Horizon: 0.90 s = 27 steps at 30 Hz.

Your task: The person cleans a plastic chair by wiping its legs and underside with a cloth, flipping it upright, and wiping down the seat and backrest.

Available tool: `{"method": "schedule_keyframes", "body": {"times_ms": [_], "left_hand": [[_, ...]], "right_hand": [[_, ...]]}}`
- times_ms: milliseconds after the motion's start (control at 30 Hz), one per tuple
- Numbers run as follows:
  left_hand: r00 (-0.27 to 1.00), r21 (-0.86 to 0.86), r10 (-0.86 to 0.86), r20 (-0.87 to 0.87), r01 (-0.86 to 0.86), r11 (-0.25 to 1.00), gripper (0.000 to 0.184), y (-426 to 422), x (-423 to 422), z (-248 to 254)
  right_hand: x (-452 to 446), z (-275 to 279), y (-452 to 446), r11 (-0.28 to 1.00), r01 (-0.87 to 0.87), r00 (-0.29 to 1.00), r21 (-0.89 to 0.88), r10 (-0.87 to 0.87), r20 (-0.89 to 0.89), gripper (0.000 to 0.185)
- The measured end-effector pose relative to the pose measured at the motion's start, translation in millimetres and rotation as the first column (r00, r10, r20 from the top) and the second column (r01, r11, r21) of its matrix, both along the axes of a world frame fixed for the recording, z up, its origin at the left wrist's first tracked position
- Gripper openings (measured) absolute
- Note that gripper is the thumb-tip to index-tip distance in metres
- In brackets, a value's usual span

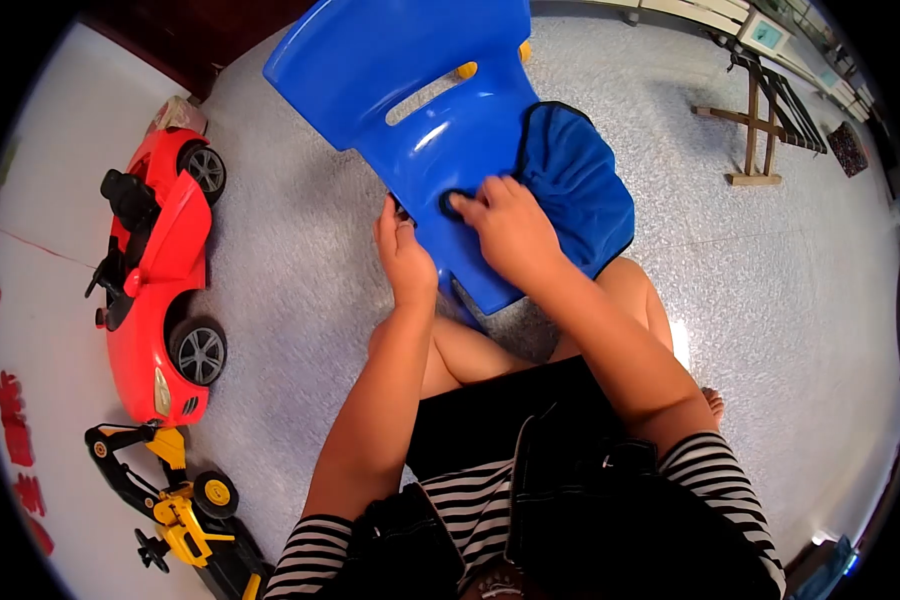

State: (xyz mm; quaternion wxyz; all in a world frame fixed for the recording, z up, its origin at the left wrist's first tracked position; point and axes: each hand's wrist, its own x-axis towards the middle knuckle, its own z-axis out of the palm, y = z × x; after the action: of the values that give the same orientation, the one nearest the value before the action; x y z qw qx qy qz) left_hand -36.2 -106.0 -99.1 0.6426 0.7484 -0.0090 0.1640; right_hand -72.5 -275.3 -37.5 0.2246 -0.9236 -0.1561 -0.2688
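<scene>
A blue plastic chair stands in front of my crossed legs, with a slot in its backrest. My right hand is over the seat, its thumb and fingers closed on a small dark round object whose kind I cannot make out. At the seat's left edge is my left hand, fingers curled up by the rim around something small and dark, mostly hidden. A blue cloth piece with a dark gathered edge lies over the seat's right side, next to my right wrist.
Along the left wall stand a red toy car and a yellow-black toy excavator. A wooden folding stool is at the upper right, near a dark patterned box. Shiny grey flooring surrounds the chair.
</scene>
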Motion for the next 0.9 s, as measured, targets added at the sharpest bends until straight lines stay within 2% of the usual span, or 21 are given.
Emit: {"method": "schedule_keyframes", "body": {"times_ms": [100, 167, 267, 433, 533, 600, 700, 733, 767, 900], "left_hand": [[0.999, 0.002, 0.025, -0.025, -0.025, 1.000, 0.050, 1.9, 3.4, -6.1], [0.999, -0.050, -0.046, -0.023, 0.045, 0.998, 0.051, 8.3, 10.1, -8.6], [1.000, 0.050, -0.015, 0.010, 0.015, 0.999, 0.051, 8.0, 9.6, -7.0], [0.998, -0.008, -0.042, -0.037, 0.042, 0.999, 0.051, 8.0, 8.5, -6.6], [0.997, -0.073, -0.045, -0.068, 0.040, 0.997, 0.051, 8.0, 7.4, -8.1], [0.996, -0.104, -0.057, -0.071, 0.049, 0.993, 0.051, 7.5, 7.0, -6.5], [0.993, -0.070, -0.058, -0.103, 0.051, 0.996, 0.050, 4.8, 1.0, 9.5], [0.996, 0.078, -0.012, -0.091, 0.019, 0.997, 0.050, 4.0, -0.3, 11.3], [0.997, 0.222, 0.033, -0.075, -0.016, 0.975, 0.050, 4.0, -1.4, 13.0], [0.993, 0.177, 0.050, -0.104, -0.031, 0.984, 0.051, -1.3, -1.3, 19.7]], "right_hand": [[63.5, -8.3, 2.5, 0.997, 0.068, 0.997, -0.031, -0.067, 0.033, 0.028], [89.5, -11.4, 4.8, 0.982, 0.179, 0.984, -0.062, -0.177, 0.037, 0.026], [67.4, -10.1, 7.1, 0.989, 0.134, 0.991, -0.060, -0.132, 0.035, 0.026], [-13.3, 8.9, -8.2, 0.999, 0.046, 0.997, -0.018, -0.047, -0.062, 0.023], [-14.1, 8.1, -24.0, 0.993, 0.092, 0.988, -0.069, -0.100, -0.121, 0.021], [21.6, 6.8, -40.3, 0.964, 0.235, 0.968, -0.125, -0.244, -0.057, 0.022], [82.2, 1.5, -62.2, 0.881, 0.434, 0.897, -0.186, -0.443, -0.004, 0.031], [96.7, 1.8, -68.2, 0.860, 0.476, 0.878, -0.182, -0.476, 0.049, 0.032], [103.5, -1.3, -73.4, 0.865, 0.443, 0.896, -0.235, -0.433, 0.096, 0.035], [96.1, -5.5, -68.2, 0.796, 0.528, 0.844, -0.296, -0.532, 0.074, 0.037]]}}
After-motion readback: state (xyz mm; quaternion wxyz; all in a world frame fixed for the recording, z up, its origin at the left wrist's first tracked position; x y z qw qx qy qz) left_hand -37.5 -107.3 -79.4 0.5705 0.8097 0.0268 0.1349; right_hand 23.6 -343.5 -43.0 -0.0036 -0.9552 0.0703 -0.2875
